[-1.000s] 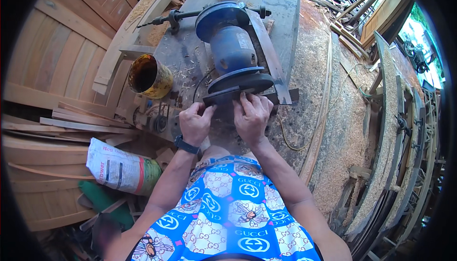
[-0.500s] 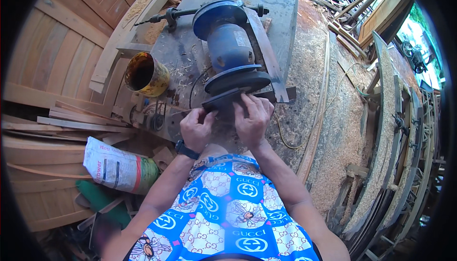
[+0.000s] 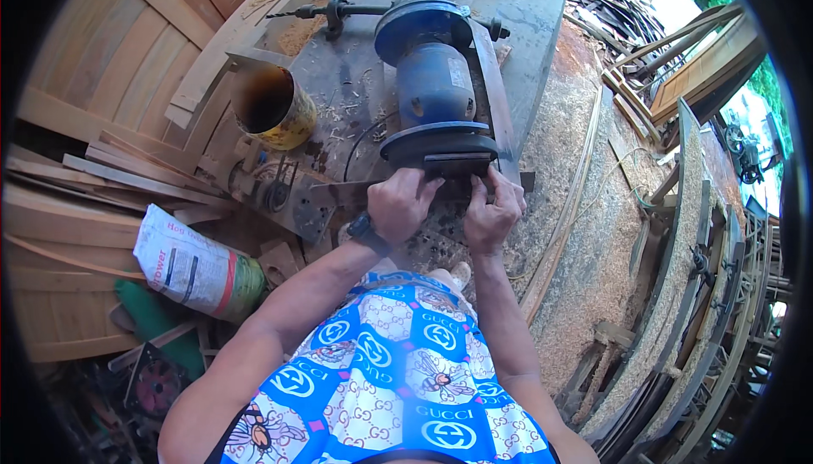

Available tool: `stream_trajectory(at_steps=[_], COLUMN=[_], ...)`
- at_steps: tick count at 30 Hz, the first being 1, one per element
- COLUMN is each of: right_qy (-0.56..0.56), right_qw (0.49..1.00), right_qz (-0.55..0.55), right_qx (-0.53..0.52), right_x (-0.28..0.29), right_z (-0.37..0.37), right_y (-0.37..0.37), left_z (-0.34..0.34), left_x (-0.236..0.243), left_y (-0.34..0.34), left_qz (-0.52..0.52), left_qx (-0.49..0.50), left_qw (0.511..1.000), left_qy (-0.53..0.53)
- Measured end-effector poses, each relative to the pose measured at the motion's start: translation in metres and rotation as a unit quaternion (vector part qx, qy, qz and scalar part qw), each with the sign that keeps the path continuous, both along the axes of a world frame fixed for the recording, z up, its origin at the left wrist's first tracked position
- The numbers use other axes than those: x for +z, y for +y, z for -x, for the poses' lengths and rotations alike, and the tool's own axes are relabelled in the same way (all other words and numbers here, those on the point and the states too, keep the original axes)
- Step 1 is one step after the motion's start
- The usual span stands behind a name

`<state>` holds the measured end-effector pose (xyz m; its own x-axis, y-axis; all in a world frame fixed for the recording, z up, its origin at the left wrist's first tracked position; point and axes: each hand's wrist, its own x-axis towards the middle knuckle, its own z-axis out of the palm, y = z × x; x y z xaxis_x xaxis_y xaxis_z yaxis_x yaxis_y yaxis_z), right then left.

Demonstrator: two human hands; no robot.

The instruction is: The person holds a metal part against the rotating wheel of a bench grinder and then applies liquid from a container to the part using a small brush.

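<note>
A blue bench grinder (image 3: 434, 83) stands before me, its near dark grinding wheel (image 3: 405, 149) facing my body. At that wheel's front, slightly right of its middle, a short dark flat metal piece (image 3: 457, 164) lies nearly level and appears to touch the wheel. My left hand (image 3: 402, 203), with a dark watch on the wrist, is closed with thumb and fingers pinching the piece's left end. The right end is pinched by my right hand (image 3: 494, 212), fingers curled. Under the hands a dark flat bar (image 3: 339, 194) runs crosswise, partly hidden.
Left of the grinder sits a stained yellow can (image 3: 292, 121). A shaft with a drill bit (image 3: 292, 13) sticks out behind it. A flat bar (image 3: 498, 91) leans along the grinder's right side. A printed sack (image 3: 190, 262) and wood strips lie left; sawdust (image 3: 584, 278) covers the right.
The metal piece has gone from slanted, left end lower, to nearly level, and has shifted right along the wheel. Both hands moved right with it. The whole view has shifted a little.
</note>
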<state>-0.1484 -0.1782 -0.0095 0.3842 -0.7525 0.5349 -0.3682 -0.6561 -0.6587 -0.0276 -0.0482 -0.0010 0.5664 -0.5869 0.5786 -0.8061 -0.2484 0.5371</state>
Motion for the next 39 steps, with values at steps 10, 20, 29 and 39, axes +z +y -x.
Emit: stream_trajectory(at_steps=[10, 20, 29, 39], right_qy=[-0.013, 0.003, -0.019, 0.000], right_qw=[1.000, 1.000, 0.999, 1.000], right_qz=[-0.005, 0.010, -0.004, 0.021], right_qx=[0.003, 0.005, 0.026, 0.023], right_x=[-0.006, -0.005, -0.004, -0.007], right_z=[-0.004, -0.003, -0.005, -0.011], right_y=[-0.002, -0.003, -0.002, 0.007], left_z=[-0.005, -0.006, -0.006, -0.011], left_x=[0.001, 0.008, 0.014, 0.017], left_y=[-0.001, -0.003, 0.002, 0.014], left_qz=[-0.010, -0.005, -0.028, -0.044], left_qx=[0.004, 0.008, 0.014, 0.036], left_qw=[1.000, 1.000, 0.999, 0.998], left_qy=[-0.003, -0.006, 0.019, 0.033])
